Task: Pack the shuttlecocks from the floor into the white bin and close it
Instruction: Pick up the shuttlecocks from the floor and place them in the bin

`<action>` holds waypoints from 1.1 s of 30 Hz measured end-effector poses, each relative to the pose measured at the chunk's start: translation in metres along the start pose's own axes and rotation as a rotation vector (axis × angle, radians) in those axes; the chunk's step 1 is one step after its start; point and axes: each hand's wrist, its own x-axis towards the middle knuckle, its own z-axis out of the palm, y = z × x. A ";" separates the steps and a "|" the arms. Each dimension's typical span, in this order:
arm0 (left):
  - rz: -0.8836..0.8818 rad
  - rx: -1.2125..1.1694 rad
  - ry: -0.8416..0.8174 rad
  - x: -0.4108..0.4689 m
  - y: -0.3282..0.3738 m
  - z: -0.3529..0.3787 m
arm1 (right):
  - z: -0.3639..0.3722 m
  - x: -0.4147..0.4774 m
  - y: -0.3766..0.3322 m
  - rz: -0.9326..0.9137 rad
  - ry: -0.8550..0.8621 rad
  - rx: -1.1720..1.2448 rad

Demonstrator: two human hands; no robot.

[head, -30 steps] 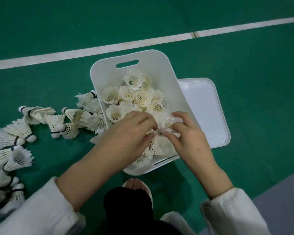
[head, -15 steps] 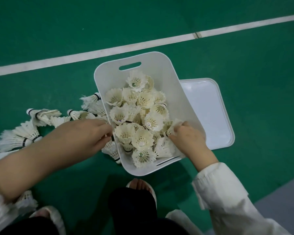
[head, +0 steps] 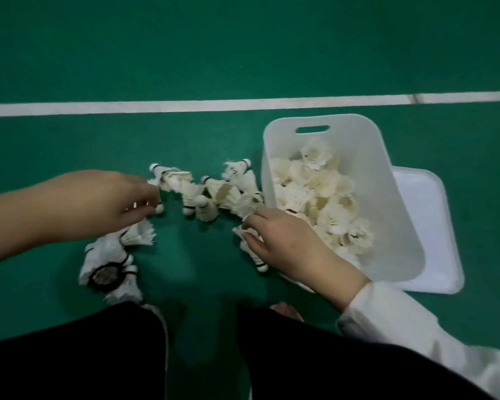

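Observation:
The white bin (head: 387,226) stands open on the green floor at the right, holding several feather shuttlecocks (head: 329,203). Its white lid (head: 433,226) lies flat under and behind its right side. A loose cluster of shuttlecocks (head: 214,192) lies just left of the bin. Another bunch (head: 110,267) lies lower left. My left hand (head: 107,203) is curled on a shuttlecock whose cork sticks out below the fingers. My right hand (head: 286,241) rests beside the bin's left wall, fingers closed on a shuttlecock (head: 254,255) on the floor.
A white court line (head: 185,106) runs across the floor behind everything. My legs in black trousers (head: 300,356) fill the bottom of the view, with a foot (head: 286,308) close to the bin's near corner. Bare green floor lies between the two shuttlecock clusters.
Both hands have left the bin and moved left to the shuttlecocks on the floor. The view has swung left, so the bin now sits at the right.

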 end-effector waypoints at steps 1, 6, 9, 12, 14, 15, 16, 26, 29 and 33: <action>-0.074 -0.036 -0.025 -0.013 -0.005 0.006 | 0.009 0.011 -0.006 -0.029 -0.048 -0.026; -0.336 -0.180 -0.068 -0.065 -0.009 0.054 | 0.051 0.051 -0.016 -0.058 -0.252 -0.190; -0.418 -0.247 -0.109 -0.079 -0.006 0.096 | 0.071 0.062 -0.009 0.045 -0.364 -0.320; -0.421 -0.248 -0.150 -0.082 0.001 0.139 | 0.086 0.066 0.001 0.153 -0.489 -0.424; -0.392 -0.225 -0.154 -0.081 0.004 0.163 | 0.092 0.067 0.004 0.217 -0.535 -0.409; -0.373 -0.214 -0.145 -0.081 0.005 0.172 | 0.094 0.067 0.004 0.239 -0.535 -0.395; -0.348 -0.194 -0.126 -0.082 0.006 0.179 | 0.096 0.067 0.004 0.257 -0.528 -0.395; -0.216 0.054 -0.065 -0.087 0.003 0.216 | 0.098 0.077 0.001 0.297 -0.550 -0.438; -0.208 0.039 0.012 -0.085 0.003 0.215 | 0.098 0.079 -0.005 0.271 -0.391 -0.237; -0.334 -0.111 0.172 -0.080 0.009 0.196 | 0.094 0.081 -0.019 0.239 -0.185 0.127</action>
